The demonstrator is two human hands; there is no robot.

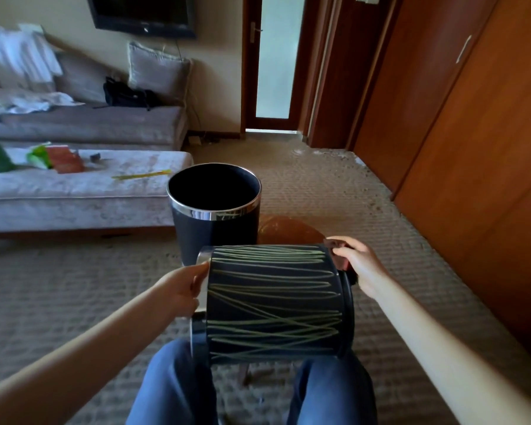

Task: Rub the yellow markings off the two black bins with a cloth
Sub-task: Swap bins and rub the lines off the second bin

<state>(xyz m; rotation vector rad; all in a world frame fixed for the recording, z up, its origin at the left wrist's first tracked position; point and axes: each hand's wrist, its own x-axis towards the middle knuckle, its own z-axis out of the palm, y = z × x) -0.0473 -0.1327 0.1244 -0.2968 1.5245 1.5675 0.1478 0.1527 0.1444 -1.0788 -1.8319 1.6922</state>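
The marked black bin [273, 302] lies on its side across the person's knees [178, 378], long axis left to right. The left hand [184, 289] grips its chrome rim [203, 256], and the right hand [362, 265] pinches a brown cloth [339, 256] at the far base corner. Its yellow markings [270, 329] face up between the hands, and the second bin [215, 216] stands upright just beyond.

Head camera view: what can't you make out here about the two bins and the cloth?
All in the head view.
Lying bin: its underside and any markings there, hidden by its own body.
Upright bin: lower front behind the lying bin; far side faces away.
Cloth: mostly covered by the right hand.
Green and orange things on the ottoman: too blurred to identify.
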